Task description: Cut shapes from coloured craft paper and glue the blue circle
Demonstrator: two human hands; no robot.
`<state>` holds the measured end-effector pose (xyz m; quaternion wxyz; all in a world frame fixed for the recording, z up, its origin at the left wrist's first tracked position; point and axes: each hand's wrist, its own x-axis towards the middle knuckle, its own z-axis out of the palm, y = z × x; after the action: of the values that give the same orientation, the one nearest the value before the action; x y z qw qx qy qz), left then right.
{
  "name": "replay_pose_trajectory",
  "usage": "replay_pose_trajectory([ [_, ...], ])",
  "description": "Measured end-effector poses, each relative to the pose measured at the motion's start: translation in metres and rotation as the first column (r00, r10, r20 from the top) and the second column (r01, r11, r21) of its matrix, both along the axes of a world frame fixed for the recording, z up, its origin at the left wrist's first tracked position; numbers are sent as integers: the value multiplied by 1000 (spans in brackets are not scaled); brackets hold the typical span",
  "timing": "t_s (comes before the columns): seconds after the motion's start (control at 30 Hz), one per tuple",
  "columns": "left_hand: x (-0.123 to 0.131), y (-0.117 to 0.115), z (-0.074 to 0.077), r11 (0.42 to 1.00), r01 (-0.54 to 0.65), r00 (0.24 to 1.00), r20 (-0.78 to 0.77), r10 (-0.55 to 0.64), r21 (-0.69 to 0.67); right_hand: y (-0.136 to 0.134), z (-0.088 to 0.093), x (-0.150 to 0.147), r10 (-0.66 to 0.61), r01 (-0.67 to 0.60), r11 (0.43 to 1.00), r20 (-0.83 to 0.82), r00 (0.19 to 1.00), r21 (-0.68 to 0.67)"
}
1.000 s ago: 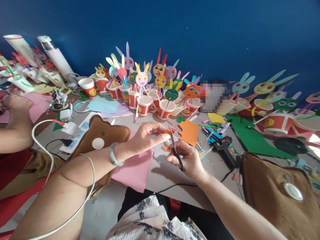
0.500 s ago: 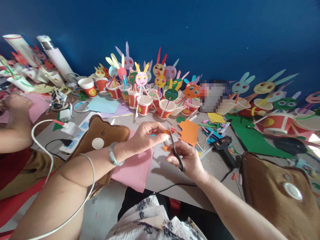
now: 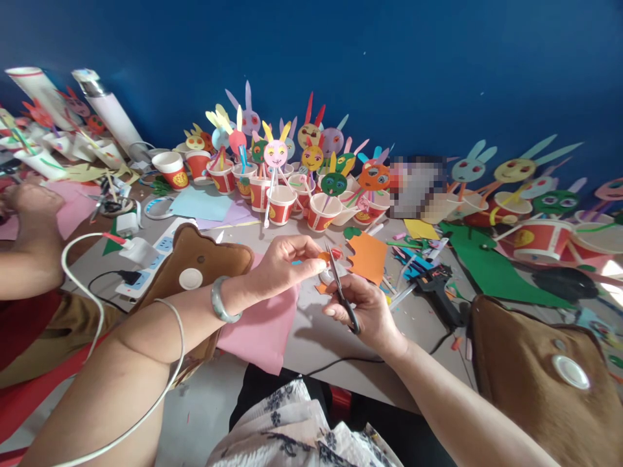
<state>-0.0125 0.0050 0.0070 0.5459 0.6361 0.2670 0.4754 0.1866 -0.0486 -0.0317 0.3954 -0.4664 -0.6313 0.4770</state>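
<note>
My left hand pinches a small piece of orange paper between thumb and fingertips. My right hand is closed on the black handles of a pair of scissors, whose blades point up and away beside the orange piece. Whether the blades touch the paper I cannot tell. Just beyond lies a larger orange sheet with a notched left edge. A small orange scrap is near the blades, and pink paper lies under my left wrist.
Paper cups with paper rabbit heads line the blue wall. A black glue gun and green paper are to the right. Brown cushion-like bags lie on both sides. A power strip and another person's arm are at left.
Hardly anything differs. The orange piece and the scissor blades have shifted very slightly in my hands; both arms stay in place.
</note>
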Motion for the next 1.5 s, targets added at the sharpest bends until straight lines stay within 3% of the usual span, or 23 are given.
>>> replay_pose_trajectory([
  [1.5,1,0,5,996,-93,995,21,93,-16,-1,0,0,-9,9,1000,24,1000,3],
])
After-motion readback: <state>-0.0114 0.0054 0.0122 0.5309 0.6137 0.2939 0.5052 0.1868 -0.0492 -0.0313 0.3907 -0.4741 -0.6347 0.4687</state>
